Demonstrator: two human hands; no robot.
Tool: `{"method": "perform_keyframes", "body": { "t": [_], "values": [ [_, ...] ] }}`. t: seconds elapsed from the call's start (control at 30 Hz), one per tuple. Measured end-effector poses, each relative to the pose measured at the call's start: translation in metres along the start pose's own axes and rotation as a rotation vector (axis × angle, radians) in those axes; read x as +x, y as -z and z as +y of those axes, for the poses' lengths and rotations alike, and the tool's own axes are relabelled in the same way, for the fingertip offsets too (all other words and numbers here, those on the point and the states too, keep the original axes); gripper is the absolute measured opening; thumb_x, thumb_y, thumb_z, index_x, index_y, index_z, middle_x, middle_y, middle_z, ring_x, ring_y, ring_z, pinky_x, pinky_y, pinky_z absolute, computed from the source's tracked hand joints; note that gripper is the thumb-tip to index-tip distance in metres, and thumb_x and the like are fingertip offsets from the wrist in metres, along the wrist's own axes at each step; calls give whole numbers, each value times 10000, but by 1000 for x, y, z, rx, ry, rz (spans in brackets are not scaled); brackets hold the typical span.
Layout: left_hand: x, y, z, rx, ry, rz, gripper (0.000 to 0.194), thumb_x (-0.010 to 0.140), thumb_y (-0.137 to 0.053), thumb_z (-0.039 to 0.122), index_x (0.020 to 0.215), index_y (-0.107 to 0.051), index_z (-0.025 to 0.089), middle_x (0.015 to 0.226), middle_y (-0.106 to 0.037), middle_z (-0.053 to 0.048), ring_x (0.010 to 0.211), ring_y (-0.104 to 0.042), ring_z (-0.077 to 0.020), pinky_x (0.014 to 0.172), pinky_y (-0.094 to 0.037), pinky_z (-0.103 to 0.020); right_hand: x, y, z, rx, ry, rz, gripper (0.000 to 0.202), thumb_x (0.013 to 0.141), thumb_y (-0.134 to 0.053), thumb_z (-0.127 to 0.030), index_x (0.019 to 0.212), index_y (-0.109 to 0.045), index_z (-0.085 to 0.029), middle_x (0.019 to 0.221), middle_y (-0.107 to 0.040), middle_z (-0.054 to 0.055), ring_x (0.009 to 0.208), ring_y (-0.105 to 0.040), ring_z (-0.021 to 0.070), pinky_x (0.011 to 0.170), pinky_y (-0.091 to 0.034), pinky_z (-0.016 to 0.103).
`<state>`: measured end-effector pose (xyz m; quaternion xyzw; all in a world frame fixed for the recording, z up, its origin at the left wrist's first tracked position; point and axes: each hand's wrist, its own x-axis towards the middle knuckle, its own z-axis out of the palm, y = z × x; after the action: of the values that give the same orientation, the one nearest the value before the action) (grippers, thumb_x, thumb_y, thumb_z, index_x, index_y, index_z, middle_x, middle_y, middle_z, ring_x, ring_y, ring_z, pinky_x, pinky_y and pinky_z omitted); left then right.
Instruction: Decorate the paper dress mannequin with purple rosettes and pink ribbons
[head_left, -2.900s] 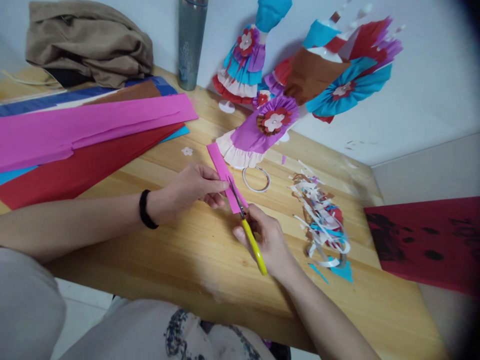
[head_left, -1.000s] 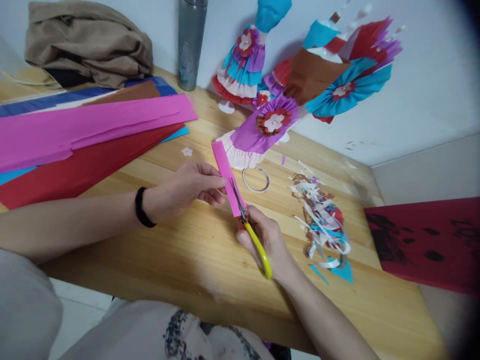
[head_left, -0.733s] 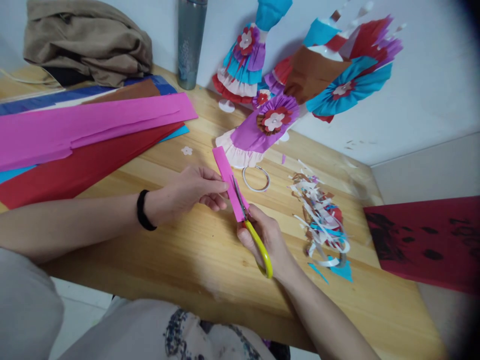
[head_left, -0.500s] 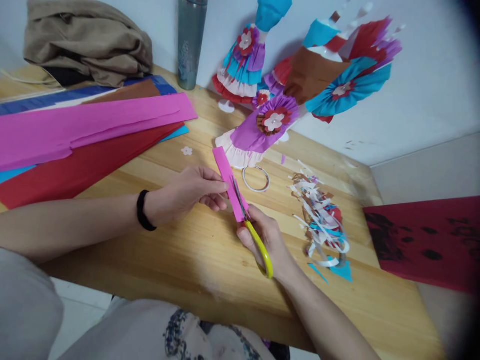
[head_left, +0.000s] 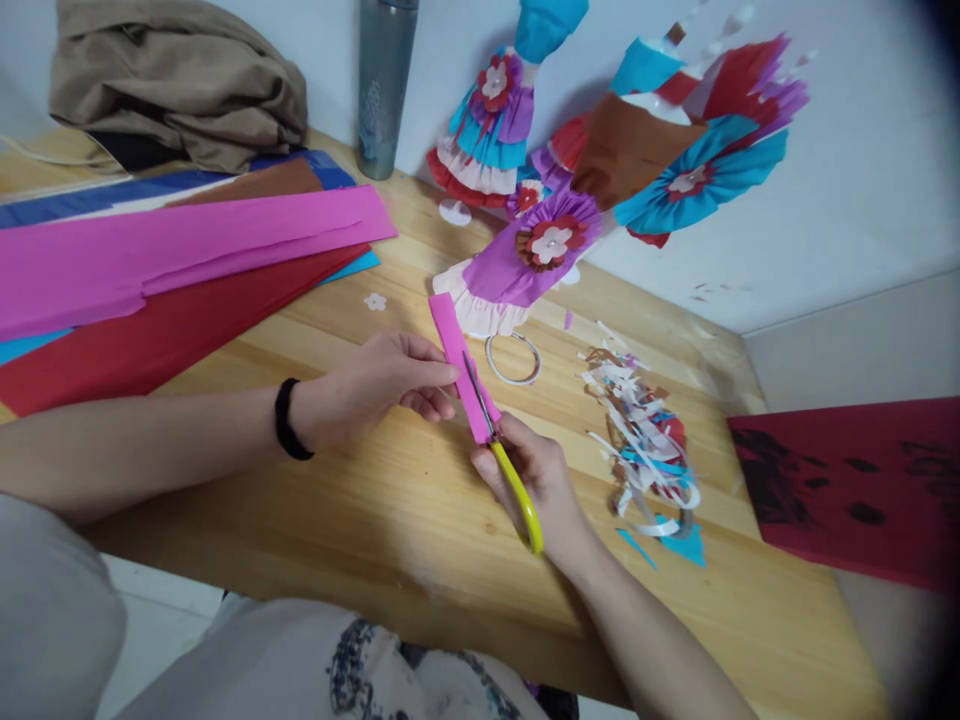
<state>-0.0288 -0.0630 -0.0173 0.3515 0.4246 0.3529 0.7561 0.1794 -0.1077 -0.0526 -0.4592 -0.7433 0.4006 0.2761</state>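
At the wooden surface (head_left: 360, 520), scissors over a narrow pink strip

In the head view, the cutting is in hand, as far as I can judge from where I stand. The left hand (head_left: 382, 375) has its thumb and forefinger closed on the left edge of the pink strip (head_left: 448, 325), the other fingers loosely curled. The right hand (head_left: 544, 475) has its fingers wrapped round the yellow-handled scissors (head_left: 519, 500), whose blades lie along the strip; their exact gap I cannot tell.

From the strip, a purple-skirted paper figure (head_left: 506, 270) stands at one o'clock, a thin ring (head_left: 519, 383) lies near three, curly scraps (head_left: 641, 440) at four, and stacked paper (head_left: 187, 235) at ten.

The next move seems to call for a steady pinch, clear of the blades, and the strip kept flat.

Compared with the earliest frame, the strip sits slightly further right and nearer the person; ring, scraps and stack look unchanged.
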Motion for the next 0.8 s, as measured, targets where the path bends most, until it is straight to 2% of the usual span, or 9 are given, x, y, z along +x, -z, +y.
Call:
{"method": "perform_keyframes", "body": {
  "t": [0.2, 0.4, 0.53, 0.67, 0.8],
  "values": [
    [0, 1, 2, 21, -1, -13, 95, 774, -674, 159, 719, -677, 82, 613, -679, -56, 524, -615, -97, 540, -490, -190, 0, 0, 0, -24, 56, 27, 292, 856, -667, -368, 734, -469, -191, 647, -315, -65, 558, -257, 84, 496, -223, 227],
    [1, 6, 5, 42, -76, 11, 138, 820, -652, 196, 732, -654, 89, 630, -681, -49, 547, -623, -106, 566, -490, -207, 0, 0, 2, -38, 43, 14, 294, 848, -672, -360, 730, -459, -196, 650, -322, -64, 555, -272, 83, 501, -232, 224],
    [3, 8, 2, 45, -69, 41, 138, 802, -661, 187, 702, -638, 95, 604, -677, -59, 521, -615, -116, 545, -482, -221, 1, 1, -2, -26, 6, -19, 266, 856, -638, -384, 766, -474, -194, 664, -337, -57, 570, -291, 92, 509, -243, 230],
    [3, 8, 1, 26, -101, 12, 172, 786, -699, 234, 715, -655, 84, 617, -677, -62, 527, -605, -111, 544, -473, -220, 1, 5, -6, 14, 2, -79, 237, 877, -568, -402, 806, -472, -198, 684, -370, -42, 578, -318, 103, 515, -261, 244],
    [2, 6, 2, 26, -86, 0, 167, 790, -682, 206, 682, -646, 84, 586, -664, -58, 506, -599, -103, 523, -465, -205, 1, 6, -9, 74, 4, -103, 224, 891, -530, -414, 882, -499, -192, 675, -366, -41, 563, -324, 107, 504, -262, 251]
  ]
}}
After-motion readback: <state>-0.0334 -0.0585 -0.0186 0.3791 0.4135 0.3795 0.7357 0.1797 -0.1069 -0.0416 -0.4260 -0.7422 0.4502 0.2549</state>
